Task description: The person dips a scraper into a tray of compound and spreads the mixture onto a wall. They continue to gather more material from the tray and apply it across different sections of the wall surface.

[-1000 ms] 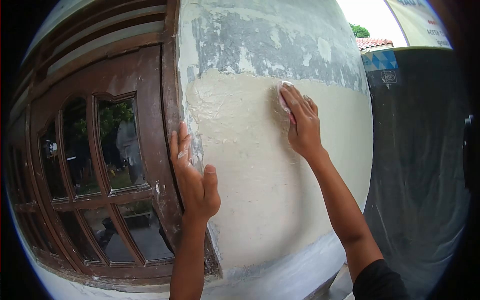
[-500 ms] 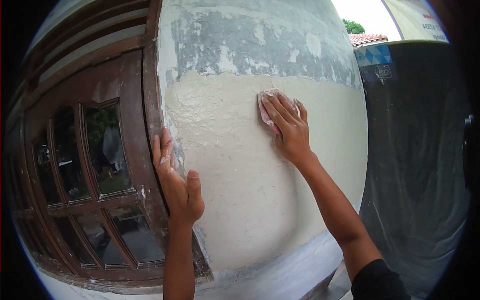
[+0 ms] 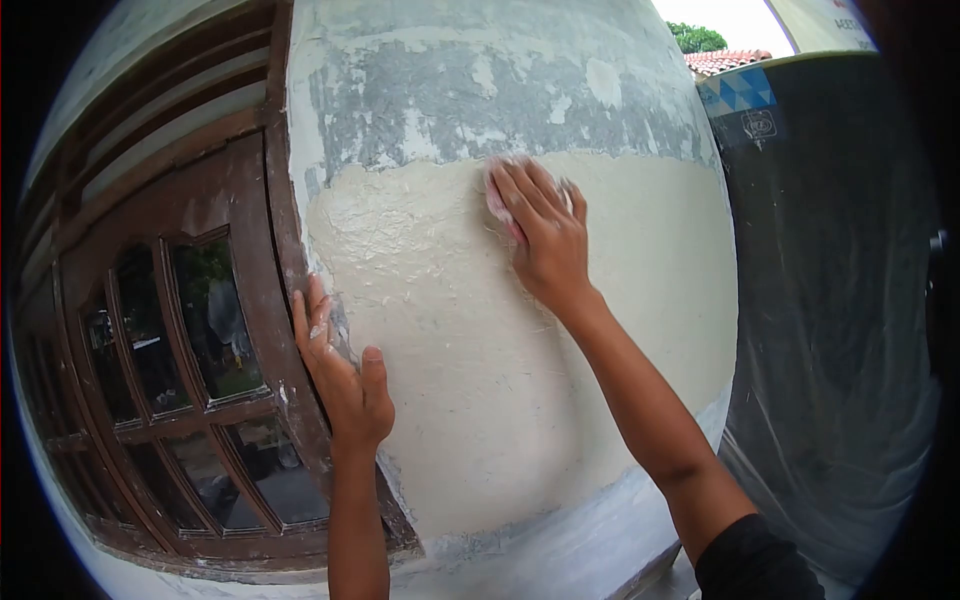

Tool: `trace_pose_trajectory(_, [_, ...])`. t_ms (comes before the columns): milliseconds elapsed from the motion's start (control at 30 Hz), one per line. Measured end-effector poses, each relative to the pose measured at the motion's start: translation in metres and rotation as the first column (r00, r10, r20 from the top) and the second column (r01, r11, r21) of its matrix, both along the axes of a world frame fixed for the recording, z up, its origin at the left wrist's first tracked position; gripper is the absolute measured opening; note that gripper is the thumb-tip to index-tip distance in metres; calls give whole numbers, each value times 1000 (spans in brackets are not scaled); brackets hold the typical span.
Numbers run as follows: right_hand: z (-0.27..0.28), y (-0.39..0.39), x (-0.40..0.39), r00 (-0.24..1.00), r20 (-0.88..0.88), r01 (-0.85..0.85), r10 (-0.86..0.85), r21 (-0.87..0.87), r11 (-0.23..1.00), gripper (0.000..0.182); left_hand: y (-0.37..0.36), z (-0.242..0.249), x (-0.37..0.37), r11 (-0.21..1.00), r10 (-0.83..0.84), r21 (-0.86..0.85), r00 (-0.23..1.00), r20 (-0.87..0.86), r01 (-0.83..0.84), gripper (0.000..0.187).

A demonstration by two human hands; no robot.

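A pink and white pad [image 3: 500, 203] is being pressed to the wall [image 3: 470, 400] under the right hand [image 3: 548, 238], its fingers closed over it; part of the pad is being hidden by them. It is being held near the upper edge of the cream coat [image 3: 650, 290], left of that edge's middle. The left hand [image 3: 350, 390] is being kept open, thumb apart, at the wall's left edge, beside the door frame [image 3: 285, 190]; whether the wall or the frame is being touched cannot be told. White smears are being shown on both hands. Above the coat, a patchy grey band [image 3: 400, 105] is being left exposed. In the door [image 3: 165, 225], 2 rows of panes are being framed. Beyond the wall's right edge, a dark sheet [image 3: 820, 300] is being seen.
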State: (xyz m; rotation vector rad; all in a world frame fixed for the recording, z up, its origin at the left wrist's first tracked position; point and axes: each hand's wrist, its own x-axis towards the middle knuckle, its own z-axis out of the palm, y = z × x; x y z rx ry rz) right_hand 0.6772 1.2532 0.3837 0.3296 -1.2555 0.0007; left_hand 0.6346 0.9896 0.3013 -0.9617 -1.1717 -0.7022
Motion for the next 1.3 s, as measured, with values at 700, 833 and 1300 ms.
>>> trace_pose_trajectory(700, [-29,10,3,988,133,72,-79,58,996,57,5,-1,4,999,-22,28,999,32,21,58])
trace_pose_trajectory(833, [5,11,1,999,33,6,-6,-8,1000,60,6,-2,4,997,-58,48,998,13,57,57])
trace_pose_trajectory(1300, [-31,13,-1,992,124,23,-23,2,1000,56,4,-2,4,994,-97,58,995,15,96,59])
